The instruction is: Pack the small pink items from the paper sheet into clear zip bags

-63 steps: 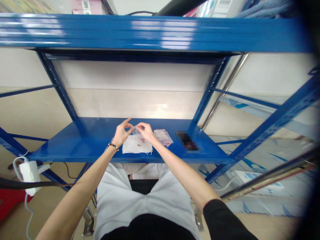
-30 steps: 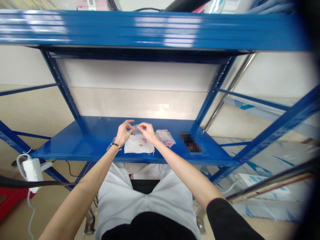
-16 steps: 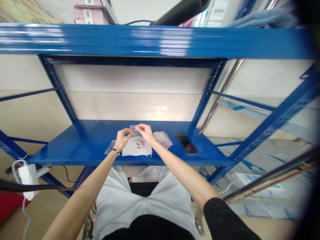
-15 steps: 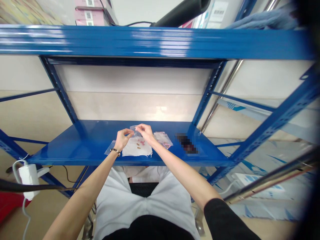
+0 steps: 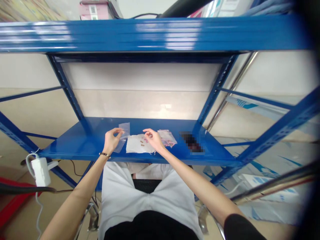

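"two bare hands showed in the head view. what did the fingers have?"

"the left hand (image 5: pixel 110 141) was drawn to a narrow pinch, and a clear bag (image 5: pixel 125 127) appeared caught at its thumb and forefinger, sticking out past the fingertips. a second clear bag (image 5: pixel 119 146) lay on the blue shelf (image 5: pixel 82 141), just on the person's side of those fingers."

"and the right hand (image 5: pixel 155 140)?"

"its fingers were curled over the edge of the white cloth (image 5: pixel 136 149), thumb and forefinger near each other. whether they met, or had a small piece between them, i could not tell."

"where were the small pieces?"

"on the cloth. the pinkish pieces (image 5: pixel 145 140) were just beside the right fingertips, and the brown pieces (image 5: pixel 142 145) sat between the two sets of fingers. the filled bags (image 5: pixel 167 136) lay just right of the right fingers, with a blurred dark thing (image 5: pixel 192 142) farther right."

"which step was in hand?"

"handling the bag beside loose pieces, i judged, with the left hand minding the bag and the right at the pieces."

"and the next move?"

"it called, i reckoned, for a steady left pinch and a light, exact right one. the bag's mouth was too small to make out."
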`<action>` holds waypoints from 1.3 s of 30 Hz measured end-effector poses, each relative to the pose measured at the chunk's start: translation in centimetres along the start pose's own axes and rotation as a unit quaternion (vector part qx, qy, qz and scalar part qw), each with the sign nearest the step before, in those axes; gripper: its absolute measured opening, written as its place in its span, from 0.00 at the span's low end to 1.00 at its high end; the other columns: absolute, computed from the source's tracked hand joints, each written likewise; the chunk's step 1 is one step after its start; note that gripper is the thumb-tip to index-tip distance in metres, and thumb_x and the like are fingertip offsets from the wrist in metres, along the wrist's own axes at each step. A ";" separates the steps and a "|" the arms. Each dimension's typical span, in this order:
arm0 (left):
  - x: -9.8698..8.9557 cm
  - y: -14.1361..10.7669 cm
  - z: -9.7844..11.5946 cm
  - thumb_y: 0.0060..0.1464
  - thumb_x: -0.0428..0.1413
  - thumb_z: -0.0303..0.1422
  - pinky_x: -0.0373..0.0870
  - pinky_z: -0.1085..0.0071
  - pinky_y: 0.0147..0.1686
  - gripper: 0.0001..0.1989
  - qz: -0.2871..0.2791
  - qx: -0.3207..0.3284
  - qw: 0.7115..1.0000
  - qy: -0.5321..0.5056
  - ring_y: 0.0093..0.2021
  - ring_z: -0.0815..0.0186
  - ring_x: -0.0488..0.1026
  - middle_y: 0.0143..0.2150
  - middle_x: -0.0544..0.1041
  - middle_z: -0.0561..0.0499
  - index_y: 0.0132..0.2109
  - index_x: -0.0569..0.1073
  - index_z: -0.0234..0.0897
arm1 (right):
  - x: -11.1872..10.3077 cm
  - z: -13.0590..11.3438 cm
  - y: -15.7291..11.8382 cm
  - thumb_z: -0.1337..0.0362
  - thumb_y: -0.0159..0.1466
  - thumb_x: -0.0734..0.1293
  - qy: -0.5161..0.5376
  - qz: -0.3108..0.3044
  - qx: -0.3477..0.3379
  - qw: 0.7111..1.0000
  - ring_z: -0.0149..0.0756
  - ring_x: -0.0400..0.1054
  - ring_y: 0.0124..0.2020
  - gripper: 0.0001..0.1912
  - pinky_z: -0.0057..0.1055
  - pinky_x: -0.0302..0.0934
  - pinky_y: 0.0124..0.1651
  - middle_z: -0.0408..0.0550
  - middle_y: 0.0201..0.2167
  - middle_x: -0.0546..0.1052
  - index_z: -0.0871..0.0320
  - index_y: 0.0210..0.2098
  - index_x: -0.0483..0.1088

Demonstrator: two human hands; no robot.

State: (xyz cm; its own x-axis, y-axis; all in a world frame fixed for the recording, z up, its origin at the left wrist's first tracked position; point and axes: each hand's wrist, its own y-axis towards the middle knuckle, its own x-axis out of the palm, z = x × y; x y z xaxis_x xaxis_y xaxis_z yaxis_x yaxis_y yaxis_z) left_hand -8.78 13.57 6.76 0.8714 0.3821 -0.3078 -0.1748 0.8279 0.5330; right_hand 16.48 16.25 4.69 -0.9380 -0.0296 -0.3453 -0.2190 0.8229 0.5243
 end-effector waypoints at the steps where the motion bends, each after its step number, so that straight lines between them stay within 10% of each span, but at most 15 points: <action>1: -0.5 -0.2 -0.1 0.50 0.60 0.37 0.72 0.66 0.42 0.14 -0.008 -0.018 0.999 -0.036 0.39 0.57 0.79 0.36 0.82 0.44 0.42 0.78 0.34 | -0.2 0.1 -0.6 0.66 0.61 0.62 -0.007 -0.008 -0.004 1.000 0.34 0.69 0.33 0.14 0.30 0.60 0.39 0.43 0.30 0.76 0.57 0.46 0.72; 10: -2.3 -3.5 0.0 0.41 0.65 0.30 0.73 0.69 0.35 0.15 0.118 -0.223 0.902 -0.350 0.36 0.60 0.80 0.36 0.81 0.44 0.31 0.65 0.36 | 0.2 -1.4 -4.1 0.65 0.65 0.62 -0.005 -0.030 0.005 1.000 0.35 0.71 0.38 0.13 0.32 0.60 0.44 0.45 0.35 0.77 0.55 0.48 0.72; 15: -0.1 -6.9 2.1 0.48 0.63 0.35 0.71 0.62 0.49 0.12 0.047 -0.204 0.888 -0.410 0.51 0.56 0.76 0.45 0.80 0.41 0.33 0.69 0.34 | 4.5 -4.1 -2.4 0.60 0.61 0.69 0.125 -0.111 0.075 0.983 0.34 0.71 0.35 0.22 0.31 0.65 0.41 0.46 0.34 0.77 0.57 0.54 0.68; 22: 0.5 -9.7 2.3 0.47 0.64 0.42 0.70 0.74 0.31 0.16 0.061 -0.193 0.935 -0.291 0.39 0.65 0.75 0.40 0.78 0.47 0.37 0.75 0.34 | 9.1 -5.5 0.6 0.69 0.56 0.71 0.225 -0.114 0.167 0.953 0.29 0.70 0.27 0.04 0.24 0.63 0.30 0.42 0.26 0.75 0.59 0.31 0.72; 26: -0.2 -10.9 1.8 0.54 0.58 0.46 0.50 0.78 0.16 0.17 0.095 -0.214 0.945 -0.229 0.18 0.74 0.60 0.22 0.68 0.55 0.30 0.69 0.35 | 10.4 -4.2 1.8 0.70 0.57 0.68 0.196 -0.098 0.199 0.955 0.29 0.69 0.24 0.03 0.22 0.61 0.25 0.42 0.24 0.75 0.59 0.32 0.72; 32: 0.0 -11.6 2.1 0.64 0.46 0.38 0.61 0.71 0.29 0.16 0.022 -0.020 0.998 0.049 0.28 0.66 0.66 0.26 0.69 0.51 0.29 0.69 0.37 | 11.5 -1.8 4.4 0.73 0.53 0.69 0.097 -0.051 0.173 0.979 0.32 0.70 0.28 0.07 0.27 0.65 0.34 0.41 0.24 0.73 0.59 0.32 0.73; 39: 0.6 -10.7 1.2 0.63 0.45 0.30 0.63 0.62 0.42 0.12 -0.048 0.108 0.938 0.326 0.41 0.57 0.69 0.40 0.74 0.45 0.40 0.73 0.38 | 7.9 -1.1 3.7 0.74 0.55 0.65 -0.031 0.021 0.089 0.995 0.37 0.67 0.44 0.17 0.35 0.61 0.53 0.45 0.41 0.73 0.55 0.44 0.71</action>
State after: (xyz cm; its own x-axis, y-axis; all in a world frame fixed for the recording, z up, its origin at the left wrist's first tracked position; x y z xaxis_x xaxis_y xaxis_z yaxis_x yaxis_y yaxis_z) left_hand -5.84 4.41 1.83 0.4011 0.5385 -0.7410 0.0478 0.7955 0.6041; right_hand 7.98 18.46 4.76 -0.9258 0.0384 -0.3762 -0.1232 0.9099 0.3961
